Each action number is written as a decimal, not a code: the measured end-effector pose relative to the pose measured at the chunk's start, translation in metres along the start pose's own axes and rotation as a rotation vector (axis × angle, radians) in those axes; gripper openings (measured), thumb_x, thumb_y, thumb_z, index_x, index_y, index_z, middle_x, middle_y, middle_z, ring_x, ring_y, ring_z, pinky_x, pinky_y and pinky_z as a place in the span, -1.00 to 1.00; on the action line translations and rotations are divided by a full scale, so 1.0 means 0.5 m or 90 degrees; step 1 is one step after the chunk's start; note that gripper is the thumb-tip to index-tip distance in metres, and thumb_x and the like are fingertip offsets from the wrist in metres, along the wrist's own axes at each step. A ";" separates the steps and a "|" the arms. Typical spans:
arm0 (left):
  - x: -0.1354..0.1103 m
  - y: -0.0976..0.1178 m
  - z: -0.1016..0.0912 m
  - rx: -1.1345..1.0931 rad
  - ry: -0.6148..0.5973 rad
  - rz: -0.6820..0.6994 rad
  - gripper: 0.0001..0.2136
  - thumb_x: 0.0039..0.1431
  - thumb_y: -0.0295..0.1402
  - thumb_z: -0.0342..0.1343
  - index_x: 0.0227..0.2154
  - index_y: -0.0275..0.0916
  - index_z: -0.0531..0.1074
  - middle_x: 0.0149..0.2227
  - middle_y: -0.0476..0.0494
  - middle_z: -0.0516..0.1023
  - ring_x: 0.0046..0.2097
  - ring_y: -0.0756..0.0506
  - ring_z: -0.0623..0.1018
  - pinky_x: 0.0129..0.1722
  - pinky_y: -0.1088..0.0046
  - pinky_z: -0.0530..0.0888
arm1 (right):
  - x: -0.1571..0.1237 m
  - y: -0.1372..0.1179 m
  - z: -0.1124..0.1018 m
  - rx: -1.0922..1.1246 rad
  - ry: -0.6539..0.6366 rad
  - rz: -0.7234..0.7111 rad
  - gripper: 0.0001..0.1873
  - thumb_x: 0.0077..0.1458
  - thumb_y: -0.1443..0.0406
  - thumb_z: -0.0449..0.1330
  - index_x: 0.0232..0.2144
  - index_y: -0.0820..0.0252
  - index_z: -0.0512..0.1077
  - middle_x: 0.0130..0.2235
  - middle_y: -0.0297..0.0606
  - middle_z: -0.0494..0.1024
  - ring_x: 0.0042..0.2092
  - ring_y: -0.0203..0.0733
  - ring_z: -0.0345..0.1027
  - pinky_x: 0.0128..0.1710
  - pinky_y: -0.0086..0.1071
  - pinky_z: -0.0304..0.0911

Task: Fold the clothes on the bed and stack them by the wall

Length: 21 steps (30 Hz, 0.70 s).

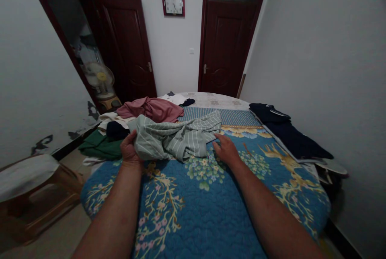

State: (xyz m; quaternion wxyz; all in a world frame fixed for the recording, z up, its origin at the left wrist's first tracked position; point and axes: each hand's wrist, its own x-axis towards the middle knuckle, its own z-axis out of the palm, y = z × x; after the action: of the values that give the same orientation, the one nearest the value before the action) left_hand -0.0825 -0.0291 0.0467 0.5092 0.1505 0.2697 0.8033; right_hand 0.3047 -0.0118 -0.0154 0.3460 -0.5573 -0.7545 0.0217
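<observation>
Between the left grip (130,150) and right grip (224,149), the pale-green, white-striped cloth (171,136) looks soft, matt and creased. Beneath both, the blue floral cover (196,206) is quilted, puckered fabric. Beyond them, the closed dark-red panelled door (226,42) looks smooth and woodlike.

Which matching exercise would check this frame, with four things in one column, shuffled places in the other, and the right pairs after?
Things:
1. striped cloth
2. pink cloth
3. dark folded clothes
4. clock

Places:
A. along the right side of the blue floral cover
B. high on the wall
C. between the left hand and the right hand
D. just beyond the striped cloth, left of the picture's middle

Right pairs: 1-C, 2-D, 3-A, 4-B
</observation>
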 end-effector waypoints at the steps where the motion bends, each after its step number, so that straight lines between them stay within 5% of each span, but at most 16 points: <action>1: -0.003 -0.001 0.002 0.006 0.003 0.001 -0.70 0.18 -0.42 0.19 -0.05 -0.28 0.66 -0.20 -0.16 0.79 0.01 -0.31 0.76 0.18 0.04 0.65 | -0.005 -0.016 0.006 0.017 -0.006 -0.040 -0.50 0.35 0.22 0.18 0.28 0.21 0.50 0.20 0.00 0.62 0.23 0.05 0.46 0.32 -0.08 0.27; 5: -0.004 -0.004 0.000 0.022 0.000 -0.024 -0.67 0.11 -0.44 0.23 -0.05 -0.33 0.66 -0.19 -0.24 0.79 0.07 -0.39 0.74 0.19 -0.07 0.64 | -0.029 -0.092 0.040 0.014 -0.058 -0.125 -0.45 0.28 0.18 0.32 0.27 0.17 0.50 0.12 0.01 0.64 0.14 0.07 0.48 0.22 -0.08 0.33; 8: 0.005 -0.003 -0.008 0.026 -0.003 -0.035 -0.71 0.11 -0.44 0.25 -0.10 -0.32 0.66 -0.23 -0.23 0.78 0.05 -0.39 0.74 0.18 -0.08 0.64 | -0.034 -0.125 0.061 -0.003 -0.120 -0.128 -0.70 0.25 0.35 0.27 0.02 0.14 0.62 -0.08 -0.09 0.65 -0.01 -0.04 0.50 0.07 -0.24 0.36; 11: 0.015 0.002 -0.016 0.027 0.003 -0.028 -0.75 0.11 -0.44 0.25 -0.14 -0.32 0.66 -0.25 -0.23 0.78 0.04 -0.39 0.75 0.17 -0.07 0.65 | -0.016 -0.100 0.046 0.025 -0.079 -0.101 -0.73 0.18 0.46 0.17 -0.18 0.15 0.63 -0.17 -0.15 0.61 -0.08 -0.09 0.49 0.00 -0.30 0.35; 16: 0.020 0.005 -0.019 0.011 -0.004 -0.033 -0.75 0.13 -0.42 0.25 -0.14 -0.34 0.66 -0.22 -0.24 0.78 0.05 -0.36 0.75 0.21 -0.04 0.62 | 0.020 0.014 -0.042 0.013 0.112 0.087 -0.73 0.25 0.36 0.08 -0.20 0.19 0.60 -0.17 -0.07 0.64 -0.07 -0.01 0.50 0.03 -0.22 0.35; 21: 0.005 -0.003 -0.006 0.015 0.004 -0.074 -0.80 0.14 -0.48 0.23 -0.19 -0.35 0.65 -0.29 -0.22 0.76 0.04 -0.35 0.75 0.20 -0.03 0.63 | -0.007 -0.010 -0.018 0.021 -0.017 0.070 -0.64 0.33 0.15 0.20 0.05 0.20 0.57 -0.12 -0.08 0.68 -0.08 -0.01 0.55 0.00 -0.24 0.35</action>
State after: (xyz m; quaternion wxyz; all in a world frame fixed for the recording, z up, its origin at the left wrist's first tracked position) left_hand -0.0842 -0.0270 0.0435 0.5524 0.1383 0.2890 0.7695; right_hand 0.3061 -0.0200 -0.0084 0.3434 -0.5918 -0.7268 0.0600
